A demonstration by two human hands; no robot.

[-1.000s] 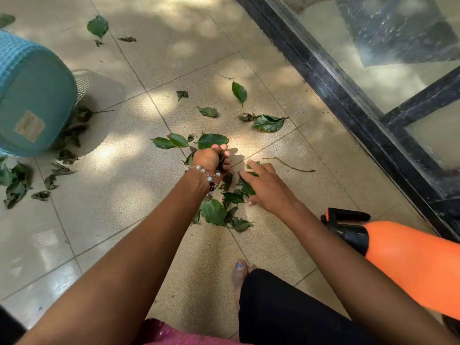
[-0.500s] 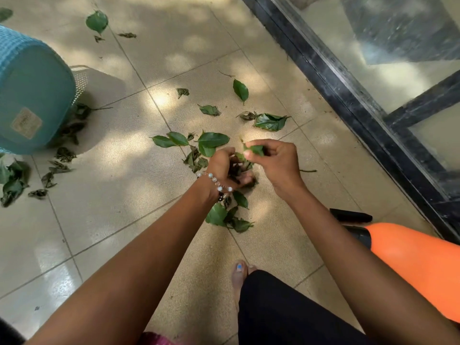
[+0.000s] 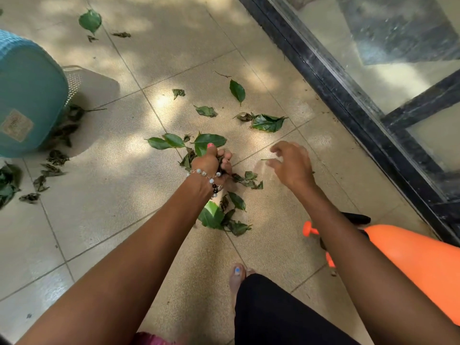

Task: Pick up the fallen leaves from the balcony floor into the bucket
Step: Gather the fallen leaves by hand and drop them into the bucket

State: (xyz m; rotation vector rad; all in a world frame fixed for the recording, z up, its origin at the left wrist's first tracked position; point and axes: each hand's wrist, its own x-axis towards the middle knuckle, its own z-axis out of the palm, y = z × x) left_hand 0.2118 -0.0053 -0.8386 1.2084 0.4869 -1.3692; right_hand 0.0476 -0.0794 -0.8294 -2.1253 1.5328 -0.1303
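With the left hand [image 3: 211, 161] fisted around gathered leaves, the empty, loose-fingered right hand [image 3: 292, 164] hovers nearer the thin stem [image 3: 266, 159] just left of its fingertips, its length running left-right; the bucket [image 3: 27, 95] sits at far left.

I see the bucket [image 3: 29, 95] cut off by the left edge, its opening out of sight; my left hand [image 3: 211, 161] hides most of its gripped leaves [image 3: 220, 161].

Green leaves [image 3: 210, 141] scattered on tiles, teal bucket [image 3: 29, 100] far left
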